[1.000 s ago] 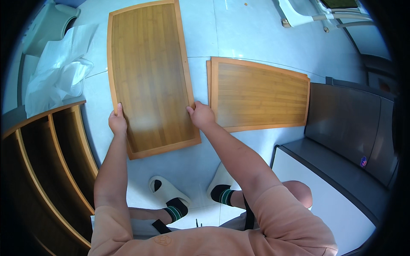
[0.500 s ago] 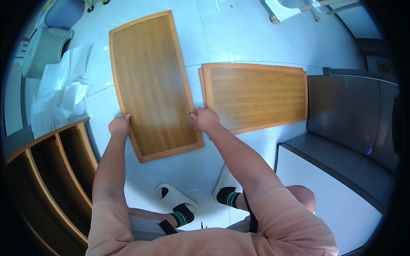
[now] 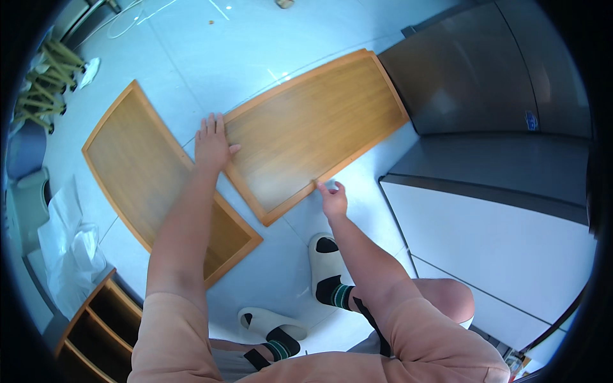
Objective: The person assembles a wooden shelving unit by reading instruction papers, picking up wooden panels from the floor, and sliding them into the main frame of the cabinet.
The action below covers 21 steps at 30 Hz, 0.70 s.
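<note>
A brown wood-grain panel [image 3: 306, 127] with an orange-brown rim lies flat on the floor; another panel edge peeks out from under it at its far right corner. My left hand [image 3: 214, 147] is open across its left end, fingers spread along the rim and thumb over the top. At the near long edge, my right hand [image 3: 333, 201] touches the rim with one digit, a gap between that and its curled fingers. Another framed panel [image 3: 143, 163] lies to the left, partly hidden under my left forearm.
A dark cabinet [image 3: 472, 76] and a white-fronted unit [image 3: 485, 249] stand on the right. At lower left is a wooden shelf unit [image 3: 96, 325], with clear plastic wrap [image 3: 67, 242] beyond it. My slippered feet [image 3: 329, 268] are close to the panels.
Both hands have let go of the left panel and moved to the right-hand stack, whose panels now lie more nearly aligned. The view has turned right.
</note>
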### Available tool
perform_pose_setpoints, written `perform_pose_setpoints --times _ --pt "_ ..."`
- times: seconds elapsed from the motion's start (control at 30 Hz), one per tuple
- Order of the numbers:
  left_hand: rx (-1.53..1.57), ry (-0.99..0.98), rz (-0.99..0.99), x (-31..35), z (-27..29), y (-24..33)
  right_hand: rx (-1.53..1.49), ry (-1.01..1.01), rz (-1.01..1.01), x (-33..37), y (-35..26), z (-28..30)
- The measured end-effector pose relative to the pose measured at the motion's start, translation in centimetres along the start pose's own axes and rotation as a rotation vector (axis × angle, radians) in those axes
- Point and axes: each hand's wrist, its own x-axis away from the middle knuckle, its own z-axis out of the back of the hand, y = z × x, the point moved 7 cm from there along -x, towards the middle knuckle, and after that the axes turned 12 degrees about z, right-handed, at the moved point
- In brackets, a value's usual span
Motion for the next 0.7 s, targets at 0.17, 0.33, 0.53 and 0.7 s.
perform_pose_setpoints --times 0.17,0.33,0.53,0.7 --pt "-0.066 -0.141 0.067 -1.3 -0.7 1.4 -0.335 -0.12 -0.093 -0.1 0.9 -2.6" --pt "-0.202 -0.212 0.107 -0.6 -0.7 2.4 -0.576 -0.018 -0.229 0.5 0.0 -3.0" --pt "-0.282 -0.183 0.027 1.7 -0.3 4.4 -0.723 -0.127 -0.396 0.9 1.3 -3.9" --pt "-0.163 -0.278 0.083 2.4 0.3 3.0 -0.953 -0.047 -0.309 0.9 0.0 -3.9"
